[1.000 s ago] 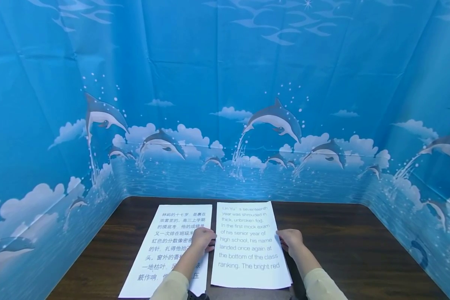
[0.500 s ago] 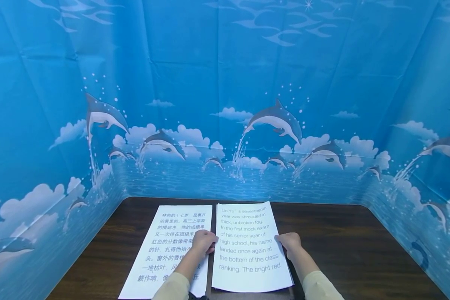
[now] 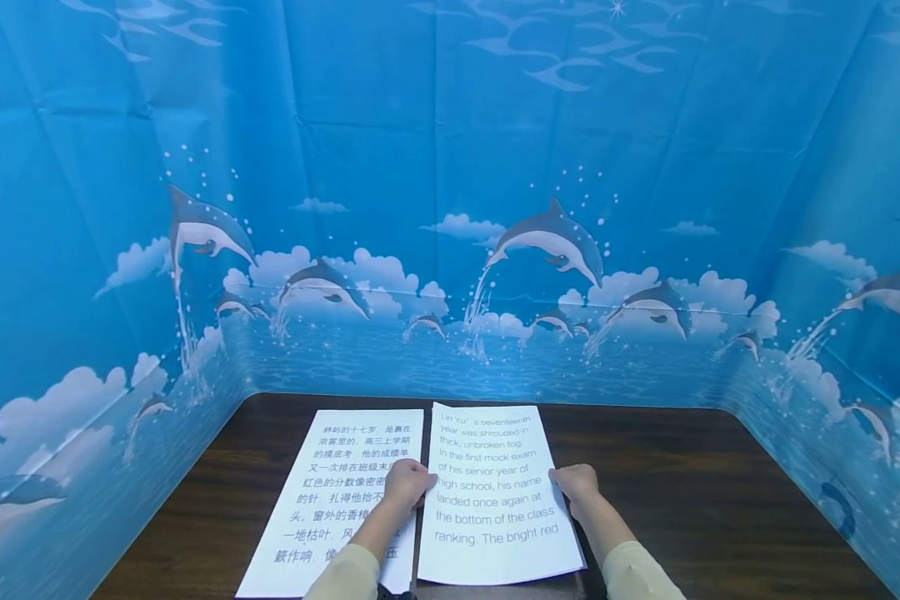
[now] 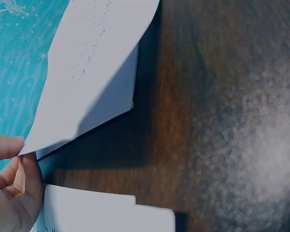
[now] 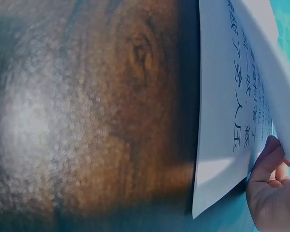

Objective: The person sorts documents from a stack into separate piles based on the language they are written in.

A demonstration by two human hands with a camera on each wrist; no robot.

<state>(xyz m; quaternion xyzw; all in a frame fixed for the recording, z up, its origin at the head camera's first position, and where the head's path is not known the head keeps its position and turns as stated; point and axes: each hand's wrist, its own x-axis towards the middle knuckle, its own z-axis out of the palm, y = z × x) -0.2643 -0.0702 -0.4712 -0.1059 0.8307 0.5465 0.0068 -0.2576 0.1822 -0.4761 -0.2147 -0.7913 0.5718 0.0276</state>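
Both hands pinch the side edges of a white sheet with printed English text [image 3: 491, 500], in the middle of the table. My left hand [image 3: 408, 483] grips its left edge, and my right hand [image 3: 579, 485] grips its right edge. The left wrist view shows the sheet bowed up, with thumb and fingertips of that hand [image 4: 19, 193] at its border and more paper under it. Beneath the raised sheet, in the right wrist view, lies a page with Chinese characters [image 5: 222, 116]. My left forearm crosses over a Chinese-text stack [image 3: 322, 500] on the left.
The dark wooden table [image 3: 720, 500] extends to the right of the papers. A blue curtain [image 3: 390, 167] printed with dolphins and clouds encloses the table at the back and sides.
The sheet's near part bows up more than a second ago. Both hands have shifted slightly toward me, and the right hand has edged a little left; both keep hold of the sheet.
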